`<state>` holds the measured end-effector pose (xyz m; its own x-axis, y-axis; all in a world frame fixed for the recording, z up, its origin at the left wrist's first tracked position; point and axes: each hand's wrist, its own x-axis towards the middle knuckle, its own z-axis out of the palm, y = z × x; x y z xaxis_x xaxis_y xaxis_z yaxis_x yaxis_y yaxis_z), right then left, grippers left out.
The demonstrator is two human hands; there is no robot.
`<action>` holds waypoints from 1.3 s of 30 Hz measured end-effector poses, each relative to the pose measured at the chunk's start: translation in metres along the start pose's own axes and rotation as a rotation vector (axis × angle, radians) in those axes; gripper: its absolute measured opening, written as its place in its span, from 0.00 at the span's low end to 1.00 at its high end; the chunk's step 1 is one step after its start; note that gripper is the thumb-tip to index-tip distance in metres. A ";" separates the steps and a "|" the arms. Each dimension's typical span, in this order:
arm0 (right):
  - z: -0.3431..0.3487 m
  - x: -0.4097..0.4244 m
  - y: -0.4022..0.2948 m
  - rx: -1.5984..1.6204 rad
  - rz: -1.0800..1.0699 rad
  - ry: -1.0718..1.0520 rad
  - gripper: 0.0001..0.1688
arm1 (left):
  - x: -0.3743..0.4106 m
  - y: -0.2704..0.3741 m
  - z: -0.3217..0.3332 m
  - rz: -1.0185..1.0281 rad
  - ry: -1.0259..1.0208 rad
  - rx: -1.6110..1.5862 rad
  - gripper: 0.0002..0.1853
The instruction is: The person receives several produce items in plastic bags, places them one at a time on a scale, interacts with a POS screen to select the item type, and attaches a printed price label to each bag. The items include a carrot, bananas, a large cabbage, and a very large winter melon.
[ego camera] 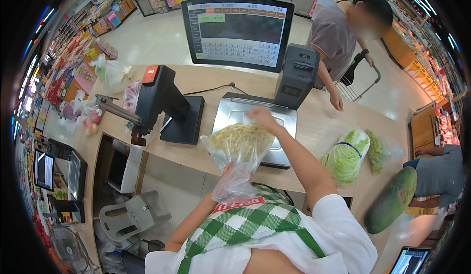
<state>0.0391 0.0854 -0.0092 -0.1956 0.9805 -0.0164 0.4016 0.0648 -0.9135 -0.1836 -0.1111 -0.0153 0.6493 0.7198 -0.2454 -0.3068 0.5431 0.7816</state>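
Observation:
A clear plastic bag of pale yellow bean sprouts (239, 141) is held up over the near left part of the scale's metal pan (287, 127). My left hand (225, 180) grips the bag's gathered neck close to my apron. Above the far end of the bag is my right hand (262, 117), slightly blurred, its fingers bent; a small pale patch shows by the fingertips, and I cannot tell whether they hold it. Behind the scale stands a touch screen (237, 35), and a grey label printer (298, 75) is at its right.
Left of the scale is a black bag-sealing stand (176, 108). A napa cabbage (347, 156), bagged green grapes (376, 151) and a large winter melon (392, 200) lie at the right. A person (335, 35) with a cart is across the counter (323, 119). A grey plastic chair (128, 215) stands at lower left.

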 end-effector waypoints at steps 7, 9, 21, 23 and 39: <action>0.008 -0.007 0.009 -0.556 0.249 0.285 0.44 | -0.018 0.034 0.012 -0.031 0.064 -0.119 0.20; -0.005 0.001 -0.002 -0.354 0.018 -0.008 0.53 | -0.022 0.043 0.024 0.175 0.158 0.031 0.18; 0.182 -0.032 -0.157 -0.018 -0.515 -0.435 0.15 | -0.070 0.187 -0.053 0.730 0.794 0.871 0.09; 0.212 -0.014 -0.154 -0.188 -0.692 -0.228 0.11 | -0.084 0.210 -0.078 0.937 0.936 1.139 0.07; 0.365 0.075 -0.170 0.031 -0.427 -0.312 0.27 | -0.090 0.236 -0.177 0.669 1.148 -0.081 0.20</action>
<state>-0.3700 0.0805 -0.0038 -0.5951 0.7658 0.2438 0.2024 0.4364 -0.8767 -0.4381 0.0289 0.0898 -0.5810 0.7883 -0.2025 -0.4005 -0.0603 0.9143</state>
